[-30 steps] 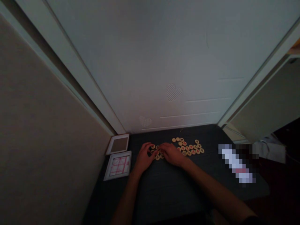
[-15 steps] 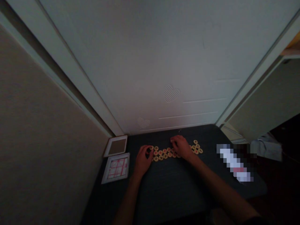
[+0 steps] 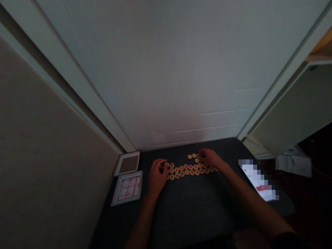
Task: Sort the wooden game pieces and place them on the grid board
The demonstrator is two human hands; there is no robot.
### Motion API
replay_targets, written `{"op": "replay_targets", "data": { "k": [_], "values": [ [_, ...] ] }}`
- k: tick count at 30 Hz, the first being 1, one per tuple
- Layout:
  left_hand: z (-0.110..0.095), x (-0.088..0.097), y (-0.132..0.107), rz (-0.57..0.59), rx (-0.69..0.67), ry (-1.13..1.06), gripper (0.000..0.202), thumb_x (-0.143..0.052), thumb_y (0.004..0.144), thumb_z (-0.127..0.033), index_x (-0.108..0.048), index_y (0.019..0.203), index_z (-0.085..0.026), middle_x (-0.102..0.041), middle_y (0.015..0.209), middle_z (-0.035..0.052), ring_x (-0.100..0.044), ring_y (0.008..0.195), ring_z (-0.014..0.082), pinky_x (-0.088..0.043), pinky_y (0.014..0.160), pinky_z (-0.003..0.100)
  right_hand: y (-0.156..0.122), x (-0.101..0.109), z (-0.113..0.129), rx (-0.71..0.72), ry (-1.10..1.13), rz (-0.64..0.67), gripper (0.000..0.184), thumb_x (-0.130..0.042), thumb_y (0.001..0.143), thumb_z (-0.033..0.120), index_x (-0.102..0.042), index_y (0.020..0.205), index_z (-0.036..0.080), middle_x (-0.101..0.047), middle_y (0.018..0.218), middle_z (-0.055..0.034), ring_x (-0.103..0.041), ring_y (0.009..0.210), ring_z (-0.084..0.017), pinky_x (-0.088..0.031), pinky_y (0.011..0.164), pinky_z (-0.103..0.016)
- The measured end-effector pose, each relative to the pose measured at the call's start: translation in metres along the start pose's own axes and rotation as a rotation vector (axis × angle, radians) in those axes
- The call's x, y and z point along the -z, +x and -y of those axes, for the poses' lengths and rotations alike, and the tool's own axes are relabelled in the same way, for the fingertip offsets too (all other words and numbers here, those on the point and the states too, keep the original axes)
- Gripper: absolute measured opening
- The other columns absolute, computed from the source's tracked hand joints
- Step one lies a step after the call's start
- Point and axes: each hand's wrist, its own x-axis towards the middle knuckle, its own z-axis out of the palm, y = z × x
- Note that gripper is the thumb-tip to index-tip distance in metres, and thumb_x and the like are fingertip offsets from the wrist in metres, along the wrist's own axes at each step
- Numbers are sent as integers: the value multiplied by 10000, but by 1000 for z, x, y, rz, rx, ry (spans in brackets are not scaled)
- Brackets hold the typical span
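Round wooden Chinese chess pieces with red and dark characters lie face up in two long rows on the dark table. My left hand is curled at the left end of these rows, its fingertips against the end pieces; whether they pinch one is hidden. Beyond the rows, my right hand has its fingers closed at a dark-marked chess piece. Beside that piece lie a few pale pieces whose faces look plain. My right hand and wrist cover the right part of the group.
Left of my left hand lie two shallow white-rimmed trays or box halves, one with a brown inside, the other with a red-lined grid. A lit phone-like screen, blurred out, lies at the right. A white panel rises behind the table.
My right hand has shifted right, uncovering the pale pieces behind the rows and now covering the group's right end. My left hand stays at the left end, nearly still.
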Motion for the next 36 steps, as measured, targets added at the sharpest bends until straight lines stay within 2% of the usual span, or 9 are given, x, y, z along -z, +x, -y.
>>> {"op": "replay_targets", "data": {
  "k": [4, 8, 11, 14, 20, 26, 30, 36],
  "values": [
    [-30, -20, 26, 192, -117, 4, 199, -501, 988, -293, -668, 1073, -225, -659, 1105, 61, -645, 923, 177, -522, 862, 314, 5, 0, 1, 2, 3, 19, 294, -637, 909, 317, -691, 1171, 193, -751, 1050, -84, -702, 935, -202, -480, 785, -250],
    [-54, -54, 53, 406, -240, 38, 177, -626, 916, -301, -690, 1070, -239, -678, 1120, 52, -614, 1053, 219, -486, 956, 360, 2, 3, -1, 27, 4, 33, 288, -646, 896, 291, -697, 1161, 189, -744, 1068, -91, -696, 948, -206, -477, 790, -252],
    [-62, -78, 67, 531, -302, 68, 298, -731, 834, -344, -689, 1106, -231, -680, 1136, 64, -599, 1089, 255, -477, 976, 391, 1, 6, -3, 58, 9, 52, 313, -684, 858, 270, -699, 1163, 201, -751, 1046, -72, -698, 931, -200, -477, 781, -244],
    [-61, -94, 75, 615, -330, 94, 383, -763, 804, -407, -685, 1125, -215, -673, 1137, 80, -602, 1076, 266, -475, 984, 407, 4, 9, -4, 86, 16, 64, 303, -680, 857, 255, -703, 1155, 204, -758, 1025, -60, -702, 915, -194, -480, 778, -241],
    [-48, -98, 81, 666, -340, 133, 292, -691, 874, -341, -675, 1136, -213, -635, 1166, 78, -580, 1125, 247, -417, 1075, 413, 14, 10, -7, 123, 36, 78, 360, -675, 849, 208, -690, 1208, 181, -753, 1062, -83, -704, 948, -197, -491, 812, -244],
    [-42, -96, 81, 660, -322, 167, 281, -629, 915, -295, -659, 1183, -216, -608, 1178, 81, -570, 1124, 239, -471, 1013, 385, 25, 10, -1, 158, 35, 83, 398, -675, 844, 223, -693, 1237, 163, -741, 1113, -115, -694, 1002, -224, -489, 877, -271],
    [-44, -98, 80, 661, -317, 173, 235, -619, 927, -301, -672, 1144, -231, -604, 1161, 70, -578, 1103, 229, -487, 987, 365, 35, 12, 4, 180, 28, 101, 298, -638, 843, 174, -747, 1121, 179, -760, 1072, -95, -691, 1019, -223, -478, 885, -260],
    [-43, -99, 82, 678, -297, 165, 209, -617, 935, -323, -675, 1123, -250, -596, 1126, 50, -606, 1050, 210, -501, 939, 323, 46, 16, -2, 173, 37, 164, 207, -657, 811, 160, -774, 981, 178, -784, 898, -62, -716, 853, -201, -490, 761, -237]
  ]
}}
